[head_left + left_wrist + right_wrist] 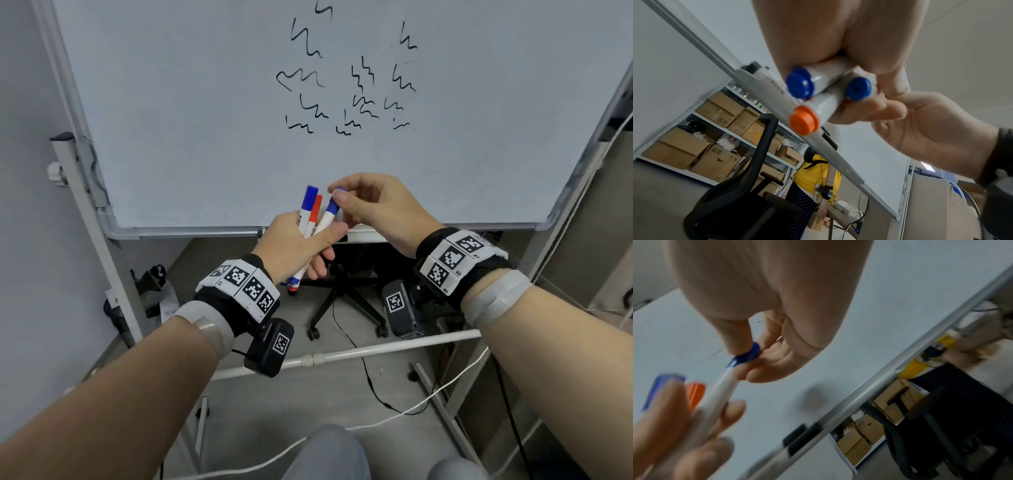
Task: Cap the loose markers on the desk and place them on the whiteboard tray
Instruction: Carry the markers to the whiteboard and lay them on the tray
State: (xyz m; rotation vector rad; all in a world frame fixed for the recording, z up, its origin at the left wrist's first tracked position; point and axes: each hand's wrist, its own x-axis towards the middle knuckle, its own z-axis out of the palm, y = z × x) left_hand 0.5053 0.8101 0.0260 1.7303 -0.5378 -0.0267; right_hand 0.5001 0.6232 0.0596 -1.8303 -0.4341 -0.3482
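My left hand (325, 251) grips a bundle of three white markers in front of the whiteboard (205, 102): a blue-capped one (308, 205), a red-capped one (314, 216) and a second blue-capped one (329, 214). My right hand (337, 194) pinches the cap of that second blue marker between thumb and fingers, as the right wrist view shows at the blue cap (748, 353). The left wrist view shows the butt ends: two blue (800, 85) and one orange-red (803, 120). The whiteboard tray (191, 232) runs just behind and below both hands.
Black scribbles cover the upper board. A white marker (363, 236) lies on the tray behind my hands. A black office chair (342, 298) stands under the board, between stand legs and floor cables. Behind the board are shelves of cardboard boxes (705, 138) and a person in yellow (818, 170).
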